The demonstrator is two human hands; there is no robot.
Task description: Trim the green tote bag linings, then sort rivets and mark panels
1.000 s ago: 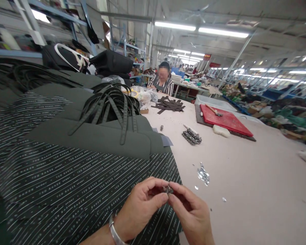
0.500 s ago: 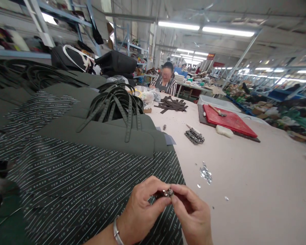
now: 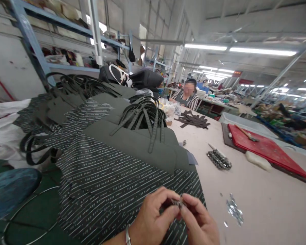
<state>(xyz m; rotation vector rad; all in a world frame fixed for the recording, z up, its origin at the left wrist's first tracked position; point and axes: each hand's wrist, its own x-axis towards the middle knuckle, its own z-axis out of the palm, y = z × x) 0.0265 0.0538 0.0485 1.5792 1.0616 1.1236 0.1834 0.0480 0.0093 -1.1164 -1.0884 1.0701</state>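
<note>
My left hand (image 3: 158, 216) is closed in a pinch around a short row of small, shiny dark metal snap buttons (image 3: 176, 203), largely hidden by the fingers. Against its end, the thumb and fingertips of my right hand (image 3: 201, 217) press together on the same row. Both hands meet above the dark striped lining fabric (image 3: 112, 177) with white lettering. To the right on the table lie thin silver washers (image 3: 235, 210) in a loose heap. Farther back sits a pile of similar metal snap buttons (image 3: 218, 160). A single small metal piece (image 3: 184, 143) stands near the fabric's edge.
Grey-green panels (image 3: 132, 143) with dark straps (image 3: 142, 114) cover the left side. Dark strips (image 3: 192, 119) lie toward the back of the table (image 3: 265, 211). On the right, a hammer (image 3: 247, 133) rests on a red board (image 3: 267, 149). A person (image 3: 187, 95) sits beyond.
The view has swung to the left, so the table and its contents appear farther right. Both hands remain pinched together on the metal pieces.
</note>
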